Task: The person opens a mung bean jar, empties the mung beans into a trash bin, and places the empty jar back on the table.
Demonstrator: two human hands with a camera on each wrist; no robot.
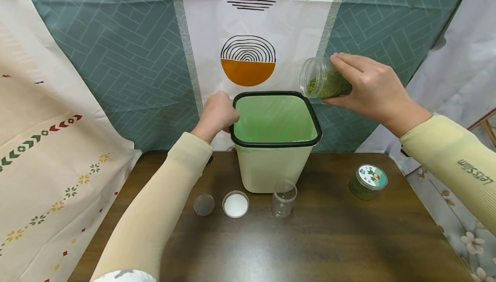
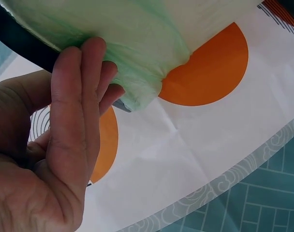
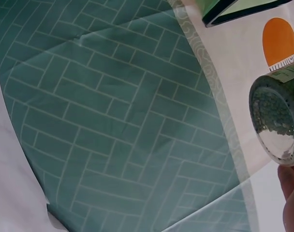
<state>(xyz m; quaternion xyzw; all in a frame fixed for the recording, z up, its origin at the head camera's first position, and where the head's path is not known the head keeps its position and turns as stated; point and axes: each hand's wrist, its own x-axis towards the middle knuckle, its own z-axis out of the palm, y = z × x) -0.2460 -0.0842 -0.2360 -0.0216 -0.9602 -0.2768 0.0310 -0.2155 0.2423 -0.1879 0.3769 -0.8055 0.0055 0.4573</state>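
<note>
The main risk lies at the right side of the bin, where the person's right hand, fingers on top and thumb below, holds an uncapped jar tipped nearly sideways, its mouth turned towards the bin. Green granules lie along its lower wall almost to the opening, and that mouth appears level with the bin's far right corner, seemingly not over its middle; a little more tilt or a jolt there could drop granules outside the black rim. The jar is smooth and gripped towards its base end, so it might slip or roll within the fingers. At the bin's left edge the left hand appears curled about the rim, its fingers against the green liner, though its thumb tip is hidden; pulling too hard could drag the liner loose or tip the bin. Just in front of the bin, on the tabletop, a clear empty jar stands so close that any forward slide could knock it over. A clear lid and a white-lined lid, in front of the bin and to its left, could be nudged too. A lidded jar, well right of the bin, seems safest from spills.
</note>
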